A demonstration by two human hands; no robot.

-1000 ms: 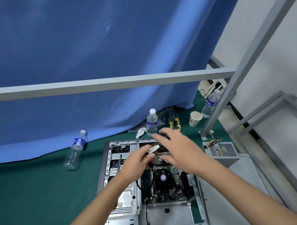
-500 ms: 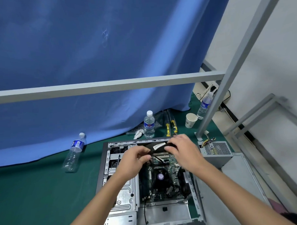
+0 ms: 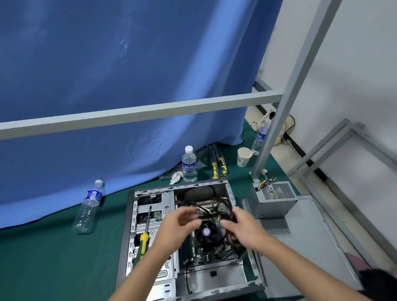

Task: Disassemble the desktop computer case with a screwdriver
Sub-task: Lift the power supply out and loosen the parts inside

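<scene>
Both hands, left hand (image 3: 178,221) and right hand (image 3: 239,223), now grasp a black cable (image 3: 209,216) above the fan (image 3: 207,233) (lower than before); unplugging continues.

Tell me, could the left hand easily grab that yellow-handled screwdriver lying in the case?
Probably yes: the screwdriver lies uncovered on the case's drive bay, just left of the left hand; that hand must drop the black cables first.

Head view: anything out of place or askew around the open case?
Two things. The water bottle left of the computer case leans against the blue curtain instead of standing upright. The screwdriver lies loose on the drive cage inside the case, in neither hand.
</scene>
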